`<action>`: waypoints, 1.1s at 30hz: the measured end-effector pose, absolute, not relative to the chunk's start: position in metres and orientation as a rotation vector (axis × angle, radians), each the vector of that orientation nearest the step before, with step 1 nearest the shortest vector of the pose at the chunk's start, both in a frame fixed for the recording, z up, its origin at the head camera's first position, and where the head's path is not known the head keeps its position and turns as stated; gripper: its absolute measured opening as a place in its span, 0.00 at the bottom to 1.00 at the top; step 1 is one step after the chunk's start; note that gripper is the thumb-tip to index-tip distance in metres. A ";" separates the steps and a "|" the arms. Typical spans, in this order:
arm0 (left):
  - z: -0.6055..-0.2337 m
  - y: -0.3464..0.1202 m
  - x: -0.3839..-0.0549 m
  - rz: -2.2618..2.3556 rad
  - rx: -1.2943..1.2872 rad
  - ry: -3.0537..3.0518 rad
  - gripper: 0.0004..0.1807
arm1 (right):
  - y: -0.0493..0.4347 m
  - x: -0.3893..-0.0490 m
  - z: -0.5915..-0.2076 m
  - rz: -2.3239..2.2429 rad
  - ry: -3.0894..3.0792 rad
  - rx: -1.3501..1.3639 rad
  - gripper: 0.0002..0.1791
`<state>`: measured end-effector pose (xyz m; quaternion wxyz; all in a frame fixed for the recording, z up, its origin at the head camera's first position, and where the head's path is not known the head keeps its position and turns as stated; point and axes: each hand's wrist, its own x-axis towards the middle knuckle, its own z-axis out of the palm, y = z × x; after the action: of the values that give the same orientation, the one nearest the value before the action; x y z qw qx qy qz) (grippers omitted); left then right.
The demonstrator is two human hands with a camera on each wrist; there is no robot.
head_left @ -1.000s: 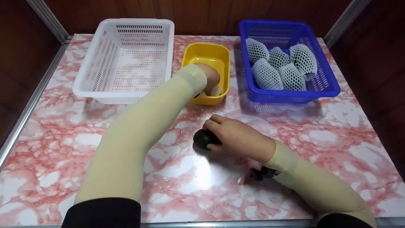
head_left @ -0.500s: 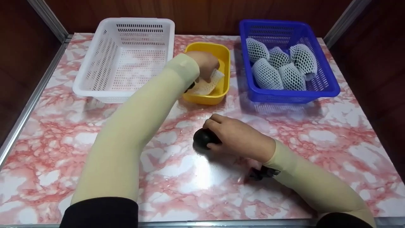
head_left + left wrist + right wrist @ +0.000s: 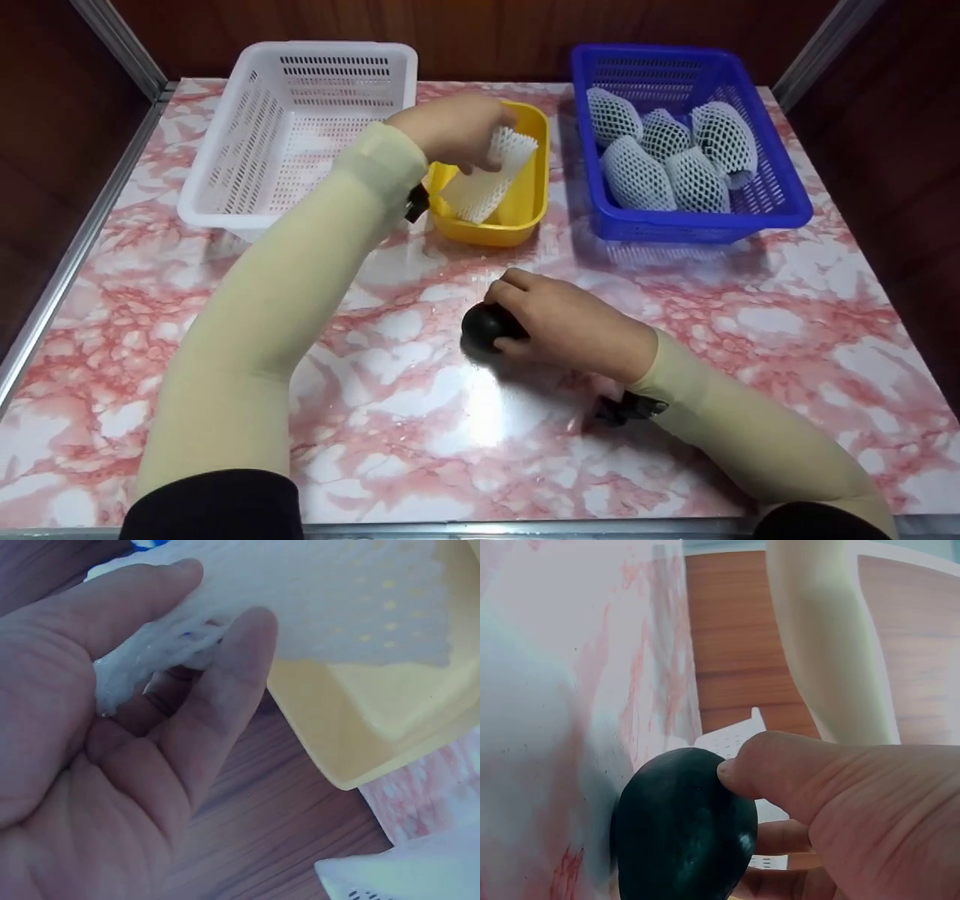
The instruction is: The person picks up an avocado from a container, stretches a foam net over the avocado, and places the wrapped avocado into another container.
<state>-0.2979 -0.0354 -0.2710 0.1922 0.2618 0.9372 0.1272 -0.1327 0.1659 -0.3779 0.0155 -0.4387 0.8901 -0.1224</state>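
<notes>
My left hand (image 3: 457, 131) pinches a white foam fruit net (image 3: 491, 176) above the yellow tub (image 3: 489, 235). In the left wrist view the foam net (image 3: 337, 607) lies between thumb and fingers, its mesh end spread over the tub (image 3: 330, 742). Farther forward on the table, my right hand (image 3: 574, 322) grips a dark green, smooth, oval avocado (image 3: 484, 326). The thumb presses the side of the avocado (image 3: 682, 829) in the right wrist view, with the other fingers partly hidden behind it.
A white slotted basket (image 3: 292, 221) stands at the back left. At the back right, a blue basket (image 3: 697, 225) holds several fruits in foam nets (image 3: 637, 176). Wooden panels (image 3: 495, 37) close off the back and sides of the marbled table (image 3: 420, 465).
My left hand has risen out of the yellow tub and shifted left and back, lifting the foam net with it. The right hand and the avocado have stayed in place.
</notes>
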 end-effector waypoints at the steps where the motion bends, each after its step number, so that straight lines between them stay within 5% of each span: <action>1: -0.270 -0.037 -0.295 0.385 0.738 2.653 0.32 | 0.166 -0.133 -0.378 -0.380 2.769 -1.366 0.22; 19: -0.285 -0.073 -0.204 0.907 0.927 3.032 0.24 | 0.166 -0.133 -0.378 -0.383 2.766 -1.391 0.23; 26: -0.307 -0.080 -0.152 0.425 1.123 3.329 0.19 | 0.165 -0.133 -0.378 -0.382 2.768 -1.404 0.21; 33: -0.344 -0.078 -0.128 -0.040 1.032 3.368 0.13 | 0.165 -0.132 -0.379 -0.373 2.786 -1.437 0.21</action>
<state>-0.1279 -0.0779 -0.3444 -0.1896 0.2876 0.9387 -0.0113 -0.1323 0.1655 -0.3791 -0.0075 -0.4552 0.8825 -0.1182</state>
